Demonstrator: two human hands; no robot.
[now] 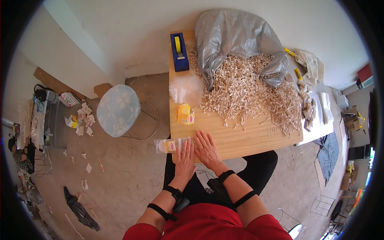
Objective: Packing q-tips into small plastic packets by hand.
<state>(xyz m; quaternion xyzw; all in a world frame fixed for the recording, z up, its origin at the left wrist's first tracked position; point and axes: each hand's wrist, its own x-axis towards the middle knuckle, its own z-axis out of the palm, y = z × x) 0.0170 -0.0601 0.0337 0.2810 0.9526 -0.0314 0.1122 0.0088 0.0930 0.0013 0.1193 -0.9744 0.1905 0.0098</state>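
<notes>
A clear plastic packet of cotton swabs [169, 146] with a yellow and white card inside lies flat at the near left edge of the wooden table. My left hand [185, 160] rests on the packet, fingers stretched out and covering part of it. Beside it, my right hand [206, 149] lies flat with straight fingers at the packet's right end, where the fingers hide the contact. Just beyond the packet is a small stack of yellow cards [184, 114]. Farther back lie clear plastic bags [185, 89]. A big heap of loose cotton swabs [236, 90] spills across the table from a grey plastic bag [236, 30].
A blue tape dispenser [179, 52] with yellow tape stands at the table's far left corner. To the left is a round stool [119, 110] with a pale flowered cover. Bundles and white bags [326, 108] sit on a white surface to the right. Paper scraps litter the floor.
</notes>
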